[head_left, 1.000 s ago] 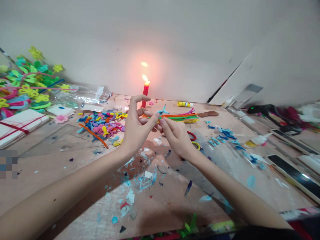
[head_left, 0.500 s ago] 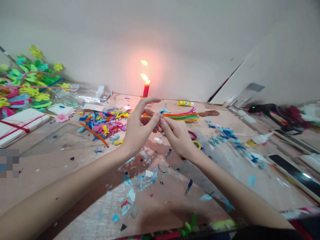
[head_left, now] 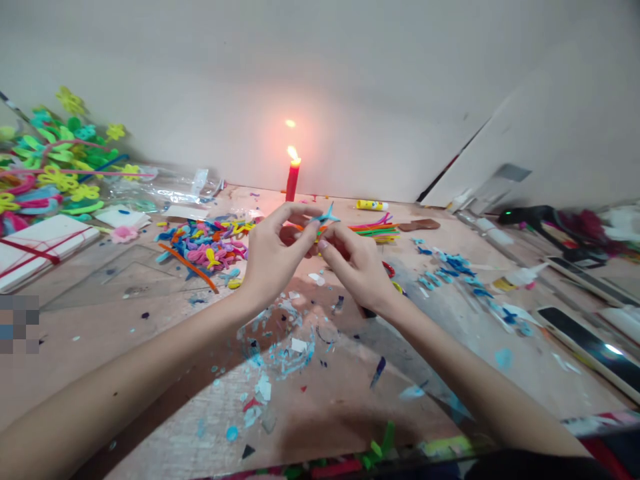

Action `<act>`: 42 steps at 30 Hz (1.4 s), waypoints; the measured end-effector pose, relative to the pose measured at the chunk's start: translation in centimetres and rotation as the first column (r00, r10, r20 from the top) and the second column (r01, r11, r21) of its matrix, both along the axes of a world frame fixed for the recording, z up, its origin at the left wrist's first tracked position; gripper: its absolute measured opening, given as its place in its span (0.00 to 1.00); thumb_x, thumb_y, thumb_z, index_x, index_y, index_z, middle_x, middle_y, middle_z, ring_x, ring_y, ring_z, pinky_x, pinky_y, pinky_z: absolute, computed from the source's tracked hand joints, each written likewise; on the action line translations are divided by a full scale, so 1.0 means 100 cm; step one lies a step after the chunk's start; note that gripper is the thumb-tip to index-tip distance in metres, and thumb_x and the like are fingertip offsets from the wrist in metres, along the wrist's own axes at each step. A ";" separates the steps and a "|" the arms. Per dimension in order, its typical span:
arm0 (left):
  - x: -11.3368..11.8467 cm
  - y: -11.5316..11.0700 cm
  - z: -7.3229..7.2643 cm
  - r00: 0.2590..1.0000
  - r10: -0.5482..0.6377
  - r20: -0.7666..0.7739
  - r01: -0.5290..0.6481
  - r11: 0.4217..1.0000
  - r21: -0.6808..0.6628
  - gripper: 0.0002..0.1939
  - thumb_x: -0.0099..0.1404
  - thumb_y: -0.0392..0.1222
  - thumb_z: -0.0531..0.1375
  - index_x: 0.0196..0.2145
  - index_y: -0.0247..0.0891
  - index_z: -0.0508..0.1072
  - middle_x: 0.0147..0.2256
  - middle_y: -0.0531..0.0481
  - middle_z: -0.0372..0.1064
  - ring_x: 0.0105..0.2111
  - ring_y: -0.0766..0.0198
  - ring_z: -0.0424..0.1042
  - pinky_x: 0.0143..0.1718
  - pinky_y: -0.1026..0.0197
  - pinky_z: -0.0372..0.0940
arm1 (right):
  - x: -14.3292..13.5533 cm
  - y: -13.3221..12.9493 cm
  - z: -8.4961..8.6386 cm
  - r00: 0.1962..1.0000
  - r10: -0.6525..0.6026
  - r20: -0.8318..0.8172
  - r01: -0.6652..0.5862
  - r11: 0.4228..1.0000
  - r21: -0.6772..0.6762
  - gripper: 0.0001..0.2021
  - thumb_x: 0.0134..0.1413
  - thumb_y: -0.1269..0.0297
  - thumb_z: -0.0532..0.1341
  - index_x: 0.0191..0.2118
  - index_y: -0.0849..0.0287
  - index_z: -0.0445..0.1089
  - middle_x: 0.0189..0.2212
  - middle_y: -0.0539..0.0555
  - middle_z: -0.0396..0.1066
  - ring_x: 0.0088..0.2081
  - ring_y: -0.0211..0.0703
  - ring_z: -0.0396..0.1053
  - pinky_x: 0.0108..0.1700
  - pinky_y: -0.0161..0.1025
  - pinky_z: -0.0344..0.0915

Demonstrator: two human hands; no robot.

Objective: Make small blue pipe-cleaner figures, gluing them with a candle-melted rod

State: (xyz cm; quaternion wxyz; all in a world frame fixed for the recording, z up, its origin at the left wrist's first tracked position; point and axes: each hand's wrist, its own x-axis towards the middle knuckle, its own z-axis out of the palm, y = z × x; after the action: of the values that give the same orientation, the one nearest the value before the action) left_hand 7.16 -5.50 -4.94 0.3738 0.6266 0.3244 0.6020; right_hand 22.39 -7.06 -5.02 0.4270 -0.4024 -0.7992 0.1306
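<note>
A small light-blue piece with several thin pointed tips (head_left: 327,215) sticks up between my fingertips, over the middle of the table. My left hand (head_left: 274,257) pinches it between thumb and fingers, the other fingers curled behind. My right hand (head_left: 359,267) is closed against its lower side, thumb and forefinger pressed together; the exact contact is hidden. Behind the hands a lit red candle (head_left: 293,181) stands upright. A bundle of orange, green and pink pipe cleaners (head_left: 375,231) lies just beyond my right hand. Red scissor-like handles (head_left: 389,269) show partly beside that wrist.
Left of my hands lies a heap of small bent pipe-cleaner pieces (head_left: 210,247) by a clear set square (head_left: 120,273). Fuzzy flowers (head_left: 65,153) pile up far left. To the right are blue pieces (head_left: 453,263), a glue bottle (head_left: 517,277) and a phone (head_left: 590,347).
The blue piece has turned slightly and shows more of its tips. My left fingers have curled inward, and my right fingers have bent up closer to the piece.
</note>
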 end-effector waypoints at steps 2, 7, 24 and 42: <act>-0.001 0.000 0.000 1.000 0.003 -0.007 -0.003 1.000 0.016 0.04 0.63 0.38 0.63 0.37 0.39 0.75 0.28 0.55 0.73 0.23 0.71 0.72 0.25 0.68 0.68 | 0.000 -0.002 0.001 1.000 0.006 -0.030 -0.007 1.000 -0.029 0.11 0.66 0.58 0.54 0.33 0.57 0.64 0.24 0.46 0.65 0.24 0.33 0.59 0.29 0.35 0.53; 0.000 0.000 0.000 0.999 0.025 -0.020 -0.024 0.999 0.035 0.05 0.63 0.38 0.63 0.38 0.38 0.76 0.30 0.53 0.75 0.25 0.70 0.73 0.25 0.68 0.68 | -0.003 -0.002 -0.002 0.982 0.009 -0.191 -0.027 0.995 -0.094 0.19 0.69 0.50 0.49 0.29 0.56 0.62 0.24 0.47 0.61 0.26 0.34 0.59 0.29 0.36 0.53; 0.003 0.002 -0.004 0.995 -0.004 0.099 0.010 0.998 -0.056 0.07 0.60 0.41 0.67 0.37 0.37 0.79 0.29 0.50 0.78 0.30 0.66 0.77 0.30 0.66 0.71 | -0.005 0.002 -0.007 0.974 -0.055 -0.220 0.049 0.998 -0.033 0.20 0.68 0.55 0.51 0.24 0.57 0.60 0.20 0.46 0.58 0.24 0.33 0.57 0.29 0.37 0.51; 0.006 -0.005 0.004 0.949 -0.117 0.291 0.188 0.956 -0.227 0.04 0.56 0.37 0.69 0.30 0.36 0.79 0.24 0.54 0.73 0.23 0.72 0.69 0.22 0.70 0.62 | -0.001 0.007 -0.008 0.969 -0.083 -0.232 0.075 0.996 -0.046 0.22 0.67 0.53 0.52 0.23 0.58 0.61 0.19 0.46 0.59 0.23 0.32 0.56 0.27 0.35 0.51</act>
State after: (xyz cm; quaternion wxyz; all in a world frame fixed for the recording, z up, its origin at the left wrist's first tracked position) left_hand 7.77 -5.97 -4.50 0.5374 0.5078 0.2934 0.6060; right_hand 22.30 -6.38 -5.87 0.5156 -0.4235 -0.7241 0.1746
